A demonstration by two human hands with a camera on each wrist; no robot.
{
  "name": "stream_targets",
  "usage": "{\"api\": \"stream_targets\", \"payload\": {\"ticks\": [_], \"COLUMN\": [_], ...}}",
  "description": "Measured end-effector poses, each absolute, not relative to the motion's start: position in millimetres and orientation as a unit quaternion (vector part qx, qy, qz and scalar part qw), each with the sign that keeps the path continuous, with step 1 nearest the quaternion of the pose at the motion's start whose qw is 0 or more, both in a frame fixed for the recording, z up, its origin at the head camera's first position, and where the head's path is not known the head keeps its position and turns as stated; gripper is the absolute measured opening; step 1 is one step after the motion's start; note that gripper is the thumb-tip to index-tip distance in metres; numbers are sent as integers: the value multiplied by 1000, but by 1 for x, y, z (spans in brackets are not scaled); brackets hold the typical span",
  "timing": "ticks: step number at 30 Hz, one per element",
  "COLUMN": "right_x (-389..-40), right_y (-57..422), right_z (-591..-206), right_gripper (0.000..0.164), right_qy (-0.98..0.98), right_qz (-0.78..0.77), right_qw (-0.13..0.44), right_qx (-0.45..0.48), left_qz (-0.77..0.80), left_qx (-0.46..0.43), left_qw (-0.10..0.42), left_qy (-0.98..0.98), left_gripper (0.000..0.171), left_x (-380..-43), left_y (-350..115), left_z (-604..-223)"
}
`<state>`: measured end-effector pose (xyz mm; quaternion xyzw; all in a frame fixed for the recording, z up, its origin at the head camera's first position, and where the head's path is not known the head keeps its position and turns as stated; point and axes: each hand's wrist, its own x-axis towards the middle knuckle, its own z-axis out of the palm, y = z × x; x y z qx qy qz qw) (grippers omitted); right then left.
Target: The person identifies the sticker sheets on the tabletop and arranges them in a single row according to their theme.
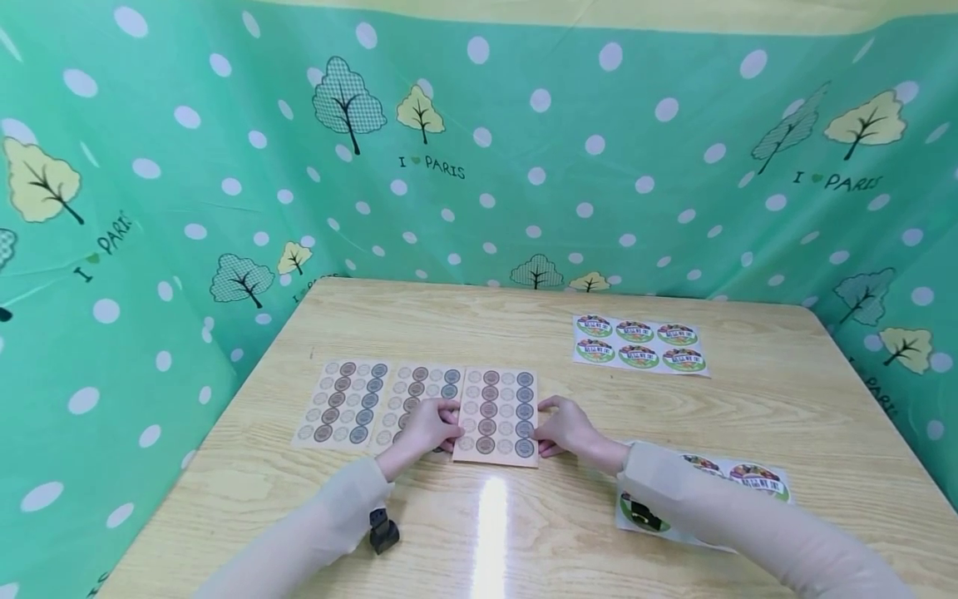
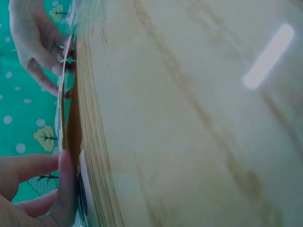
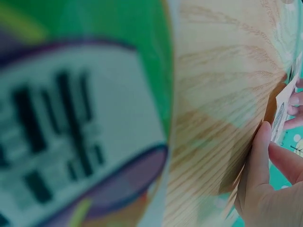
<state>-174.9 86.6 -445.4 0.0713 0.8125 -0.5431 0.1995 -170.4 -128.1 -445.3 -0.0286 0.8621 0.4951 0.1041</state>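
My left hand (image 1: 427,424) and right hand (image 1: 570,426) pinch the opposite side edges of a tan sheet of round stickers (image 1: 497,414), printed in rows of pale, brown and grey-blue circles. In the left wrist view this held sheet (image 2: 64,118) shows nearly edge-on, with a gap between it and the table. Thumb and forefinger of the right hand (image 3: 270,175) close on its edge in the right wrist view. Directly left of it lies a second such sheet (image 1: 407,391), partly covered by my left hand. A third sheet (image 1: 340,405) lies flat farther left.
A white sheet of oval fruit-picture stickers (image 1: 639,344) lies at the back right of the wooden table (image 1: 449,320). Another oval sticker sheet (image 1: 756,482) lies partly hidden under my right forearm. A green patterned curtain (image 1: 569,208) hangs around the table's back and sides.
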Motion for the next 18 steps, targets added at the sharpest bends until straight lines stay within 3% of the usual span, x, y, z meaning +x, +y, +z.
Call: {"api": "stream_targets", "payload": {"ticks": [8,18], "right_x": [-175,-172], "right_y": [88,89], "right_z": [-446,-444], "right_gripper": [56,52], "right_qy": [808,817], "right_qz": [-547,-545], "right_qw": [210,181], "right_qx": [65,47], "left_qz": [502,481], "left_qx": [-26,-14], "left_qw": [109,100], "left_qy": [857,871], "left_gripper": [46,45], "left_x": [-170,-171], "left_y": [-130,-131], "left_z": [-447,-445]}}
